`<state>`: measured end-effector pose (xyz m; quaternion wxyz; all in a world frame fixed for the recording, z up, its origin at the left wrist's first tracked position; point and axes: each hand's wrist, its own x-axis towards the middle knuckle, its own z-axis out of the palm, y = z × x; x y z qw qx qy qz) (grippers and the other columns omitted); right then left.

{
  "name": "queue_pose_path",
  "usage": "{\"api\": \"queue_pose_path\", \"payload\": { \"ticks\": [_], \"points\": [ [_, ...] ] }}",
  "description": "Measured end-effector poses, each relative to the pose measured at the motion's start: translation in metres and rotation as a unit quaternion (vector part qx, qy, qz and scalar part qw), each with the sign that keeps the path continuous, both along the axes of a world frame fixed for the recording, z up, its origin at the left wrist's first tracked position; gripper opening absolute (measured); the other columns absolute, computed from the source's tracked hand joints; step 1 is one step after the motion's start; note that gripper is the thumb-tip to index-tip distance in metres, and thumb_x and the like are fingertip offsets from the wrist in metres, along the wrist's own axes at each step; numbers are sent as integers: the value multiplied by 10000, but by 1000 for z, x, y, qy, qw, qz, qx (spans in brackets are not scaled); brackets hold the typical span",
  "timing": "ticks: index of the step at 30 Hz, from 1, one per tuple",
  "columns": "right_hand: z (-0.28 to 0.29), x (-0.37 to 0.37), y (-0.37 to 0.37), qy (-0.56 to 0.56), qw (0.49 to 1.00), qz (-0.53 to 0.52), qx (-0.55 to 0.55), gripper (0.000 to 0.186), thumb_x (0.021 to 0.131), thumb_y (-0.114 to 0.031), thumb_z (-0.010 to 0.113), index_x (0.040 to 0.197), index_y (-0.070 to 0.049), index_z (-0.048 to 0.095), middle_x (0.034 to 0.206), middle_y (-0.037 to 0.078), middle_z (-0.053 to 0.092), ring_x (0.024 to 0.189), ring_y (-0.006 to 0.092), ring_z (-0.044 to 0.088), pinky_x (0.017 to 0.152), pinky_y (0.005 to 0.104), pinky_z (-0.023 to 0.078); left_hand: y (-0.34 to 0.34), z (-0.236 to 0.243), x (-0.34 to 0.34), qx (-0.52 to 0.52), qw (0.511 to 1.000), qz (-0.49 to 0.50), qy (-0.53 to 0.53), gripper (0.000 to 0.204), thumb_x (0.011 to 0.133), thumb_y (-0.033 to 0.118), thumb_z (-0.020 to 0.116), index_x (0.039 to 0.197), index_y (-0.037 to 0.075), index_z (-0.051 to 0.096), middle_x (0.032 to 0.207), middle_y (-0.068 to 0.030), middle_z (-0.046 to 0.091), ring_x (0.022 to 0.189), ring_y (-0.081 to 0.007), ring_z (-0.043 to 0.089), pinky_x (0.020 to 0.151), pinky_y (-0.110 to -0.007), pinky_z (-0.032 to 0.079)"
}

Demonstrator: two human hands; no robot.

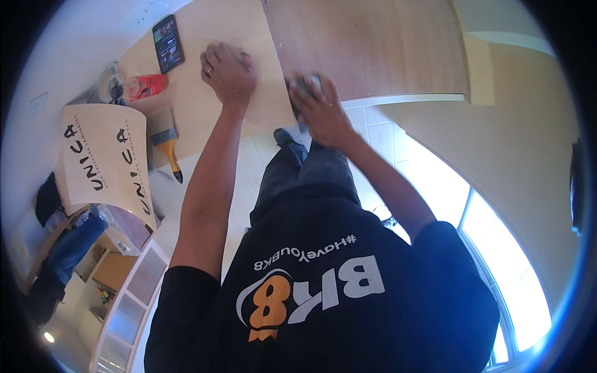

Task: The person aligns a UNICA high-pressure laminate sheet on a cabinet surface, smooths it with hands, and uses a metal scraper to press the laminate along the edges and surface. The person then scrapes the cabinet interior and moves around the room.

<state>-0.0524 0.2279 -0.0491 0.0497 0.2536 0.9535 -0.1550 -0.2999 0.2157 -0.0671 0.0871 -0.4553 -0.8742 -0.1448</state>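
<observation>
My left hand (229,73) is closed, its fingers curled down against the pale wooden panel (264,112). Whatever may be under those fingers is hidden. At the panel's right edge, along the line with a browner board (373,50), my right hand (326,115) grips a dark hand tool (298,110). Motion blur and the fingers cover most of the tool, so its exact kind cannot be made out. A wide paintbrush (165,140) with an orange-yellow handle lies left of my left forearm, its handle sticking out past the panel's near edge.
A phone (168,43) lies at the far left of the panel, beyond a red container (147,87). Nearby is a roll of clear tape (113,86). A curled printed sheet (106,155) hangs at the left. White shelving (127,308) stands lower left, a bright window (507,261) lower right.
</observation>
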Motion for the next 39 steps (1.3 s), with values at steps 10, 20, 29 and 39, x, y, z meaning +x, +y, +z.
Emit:
{"api": "queue_pose_path", "payload": {
  "ticks": [10, 20, 29, 39],
  "points": [
    [-6, 25, 7, 80, 993, -18, -89, 583, 1080, -370, 375, 1638, -223, 288, 1733, -39, 183, 1603, 223, 128, 1234, 660, 39, -5, -7, -5, 32, 999, -38, 21, 489, 981, 369, 535, 1336, 34, 561, 1408, -188, 537, 1337, -397, 484, 1044, -595, 424],
    [-36, 272, 205, -8, 939, -209, 271, 506, 1079, -370, 373, 1568, -245, 411, 1623, -17, 410, 1426, 256, 436, 1104, 618, 293, 0, -6, -3, -46, 999, 24, -6, 515, 963, 377, 519, 1364, 54, 522, 1457, -154, 467, 1395, -363, 423, 1104, -569, 367],
    [-51, 6, 49, 70, 978, -184, 72, 644, 919, -435, 572, 1485, -131, 522, 1512, 142, 520, 1433, 259, 447, 1196, 566, 285, -1, 0, -2, -38, 999, -9, -6, 510, 993, 365, 480, 1375, 29, 518, 1485, -181, 454, 1399, -379, 424, 1080, -597, 389],
    [-28, 244, 228, -70, 875, -321, 356, 693, 975, -482, 516, 1493, -27, 444, 1480, 161, 521, 1388, 305, 463, 1041, 605, 380, 0, -11, -5, -70, 997, 28, 9, 504, 996, 359, 499, 1381, 34, 500, 1478, -159, 461, 1395, -369, 441, 1052, -590, 421]
  ]
}}
